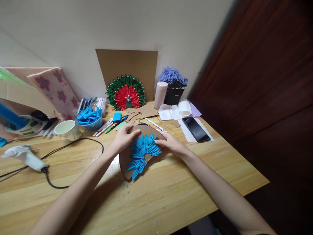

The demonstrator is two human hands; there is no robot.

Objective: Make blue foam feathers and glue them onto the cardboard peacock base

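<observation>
Between my hands is a rounded piece of brown cardboard [125, 156], tilted above the wooden table. Blue folded ribbon petals [140, 150] are fanned across it in layers around a small bare patch of cardboard. My left hand [126, 135] grips the upper left edge, thumb on the front face and fingers behind. On the right edge, my right hand [170, 142] pinches the board, its thumb side close to the petals. The fingers behind the board are hidden.
A white glue gun [25, 156] with a black cable lies left. Near it stand a paper cup [68, 130] and a tub of blue ribbon pieces [89, 119]. Behind are a red and green petal fan [126, 93] and markers [104, 126]. A phone [196, 129] lies right.
</observation>
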